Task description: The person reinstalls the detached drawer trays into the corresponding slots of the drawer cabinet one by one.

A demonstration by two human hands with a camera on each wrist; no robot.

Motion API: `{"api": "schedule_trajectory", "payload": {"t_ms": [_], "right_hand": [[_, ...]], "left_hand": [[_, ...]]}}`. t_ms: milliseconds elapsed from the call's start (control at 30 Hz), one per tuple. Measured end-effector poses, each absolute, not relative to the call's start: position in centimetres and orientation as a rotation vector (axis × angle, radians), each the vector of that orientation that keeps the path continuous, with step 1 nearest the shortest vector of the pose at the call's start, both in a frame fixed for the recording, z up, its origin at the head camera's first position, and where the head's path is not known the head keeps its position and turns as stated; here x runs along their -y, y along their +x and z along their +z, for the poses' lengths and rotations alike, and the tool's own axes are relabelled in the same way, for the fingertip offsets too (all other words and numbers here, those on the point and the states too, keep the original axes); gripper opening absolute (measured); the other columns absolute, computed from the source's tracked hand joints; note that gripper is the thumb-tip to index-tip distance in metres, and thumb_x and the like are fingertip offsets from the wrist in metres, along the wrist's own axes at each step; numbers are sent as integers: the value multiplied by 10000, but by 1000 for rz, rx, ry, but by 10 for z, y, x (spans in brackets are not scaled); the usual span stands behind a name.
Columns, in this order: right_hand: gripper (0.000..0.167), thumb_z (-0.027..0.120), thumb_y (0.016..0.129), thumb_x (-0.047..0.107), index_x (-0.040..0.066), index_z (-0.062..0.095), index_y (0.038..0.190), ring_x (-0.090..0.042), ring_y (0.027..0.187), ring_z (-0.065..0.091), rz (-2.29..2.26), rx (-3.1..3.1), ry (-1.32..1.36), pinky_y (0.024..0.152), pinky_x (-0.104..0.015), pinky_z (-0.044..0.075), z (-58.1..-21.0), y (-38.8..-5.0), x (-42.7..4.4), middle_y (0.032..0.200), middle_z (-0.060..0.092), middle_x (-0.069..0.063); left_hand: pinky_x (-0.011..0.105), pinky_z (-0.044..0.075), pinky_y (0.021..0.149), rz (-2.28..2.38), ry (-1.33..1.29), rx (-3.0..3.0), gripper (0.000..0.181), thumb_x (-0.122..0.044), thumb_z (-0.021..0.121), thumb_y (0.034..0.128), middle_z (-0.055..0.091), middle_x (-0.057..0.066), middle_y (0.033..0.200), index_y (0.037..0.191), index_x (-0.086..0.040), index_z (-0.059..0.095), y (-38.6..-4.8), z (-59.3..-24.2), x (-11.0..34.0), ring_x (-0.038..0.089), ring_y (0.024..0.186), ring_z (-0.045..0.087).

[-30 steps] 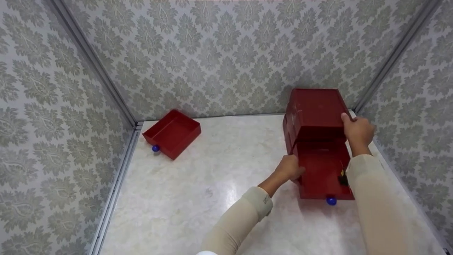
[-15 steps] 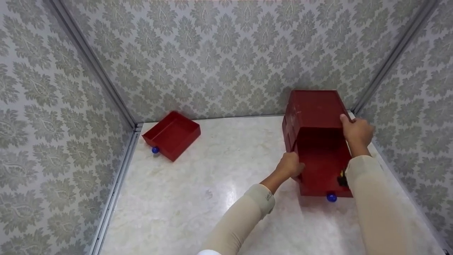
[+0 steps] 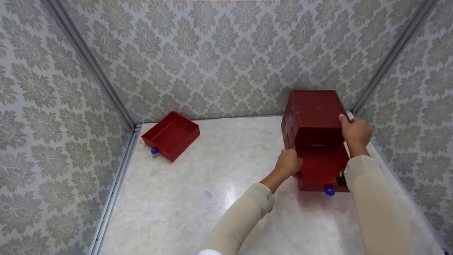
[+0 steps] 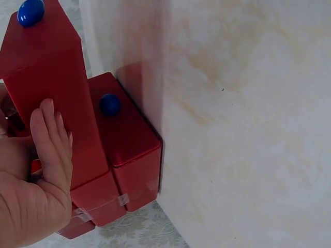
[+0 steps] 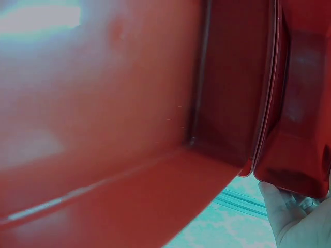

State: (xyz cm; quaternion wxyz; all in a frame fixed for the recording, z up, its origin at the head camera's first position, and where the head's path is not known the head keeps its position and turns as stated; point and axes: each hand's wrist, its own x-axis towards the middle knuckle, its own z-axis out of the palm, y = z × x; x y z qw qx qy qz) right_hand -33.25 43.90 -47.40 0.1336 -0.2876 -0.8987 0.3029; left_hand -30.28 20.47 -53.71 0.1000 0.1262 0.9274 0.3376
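Note:
A dark red drawer unit (image 3: pixel 316 108) stands at the right, near the back wall. One red drawer (image 3: pixel 320 161) sticks out of its front, with a blue knob (image 3: pixel 330 191) on its near face and a small black-and-yellow thing (image 3: pixel 340 179) inside, partly behind the right sleeve. My left hand (image 3: pixel 288 163) holds this drawer's left wall; in the left wrist view its fingers (image 4: pixel 49 129) lie along the outside. With my right hand (image 3: pixel 357 132) I grip the unit's upper right edge, thumb on top; the right wrist view shows its fingers by an open compartment (image 5: pixel 300 103).
A second red drawer (image 3: pixel 171 136) with a blue knob (image 3: pixel 154 150) lies apart at the back left of the pale marbled table (image 3: pixel 184 198). Below the pulled-out drawer, a shut drawer's knob (image 4: pixel 109 104) shows. Patterned walls (image 3: pixel 226 63) enclose the back and sides.
The pulled-out drawer has slid a little way into the unit, away from me, and my left hand has moved with it. My right hand has stayed on the unit's edge.

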Motion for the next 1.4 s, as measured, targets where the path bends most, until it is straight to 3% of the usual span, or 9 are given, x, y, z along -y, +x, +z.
{"api": "schedule_trajectory", "payload": {"t_ms": [267,433,533,633,733,833,1000,1133,1400], "right_hand": [[802,413,1006,632,-75,612,1327,-501,1193,547,880,2592,-834,1019,-613,445,-474,-332,-438,1278,617,-348],[802,406,1007,635,-74,616,1317,-505,1205,523,889,2595,-836,1019,-618,429,-474,-331,-438,1269,615,-347],[806,392,1009,639,-70,613,1323,-504,1203,517,898,2614,-834,1013,-618,426,-474,-330,-439,1260,615,-345],[811,385,1011,639,-70,606,1336,-503,1184,542,893,2622,-827,1003,-614,444,-474,-330,-441,1257,624,-342],[811,388,1013,638,-69,599,1348,-518,1188,540,876,2619,-811,1013,-623,437,-474,-331,-442,1283,617,-343],[801,394,1017,628,-71,600,1347,-534,1198,531,852,2612,-795,1022,-636,425,-475,-332,-442,1305,607,-347],[797,388,1018,629,-68,611,1332,-524,1179,547,848,2613,-799,1013,-630,435,-475,-333,-440,1281,617,-349],[813,379,1012,645,-62,603,1345,-516,1188,546,864,2621,-816,1016,-622,440,-474,-333,-439,1289,613,-346],[841,373,1005,661,-62,567,1387,-528,1256,481,900,2634,-838,1048,-635,407,-473,-331,-441,1347,571,-350]], "left_hand": [[235,445,518,915,416,-2872,463,-363,600,1028,688,47,797,618,-149,609,-306,-545,-205,109,600,564],[274,505,600,891,427,-2884,467,-425,570,1035,712,75,902,683,-136,673,-299,-546,-204,131,711,635],[307,549,668,795,467,-2969,408,-466,550,1034,717,72,1013,931,-109,719,-287,-545,-205,156,833,694],[370,569,832,577,598,-3147,443,-496,538,1026,677,41,1218,1247,-124,633,-267,-546,-207,192,1067,687],[517,488,1036,274,835,-3323,553,-500,552,1006,526,42,1505,1444,-163,520,-239,-551,-212,251,1375,527],[656,341,1131,-21,1060,-3332,661,-510,558,989,296,44,1681,1556,-199,423,-202,-558,-217,301,1556,266],[735,171,1157,-447,1119,-3017,722,-593,446,1010,13,41,1737,1633,-351,171,-147,-572,-225,343,1599,1],[759,57,1163,-657,1009,-2819,630,-587,303,1058,-101,-7,1729,1604,-473,11,-135,-584,-230,305,1596,-92],[799,28,1135,-647,930,-2827,576,-534,301,1082,-142,-79,1720,1585,-529,21,-146,-599,-233,257,1592,-153]]}}
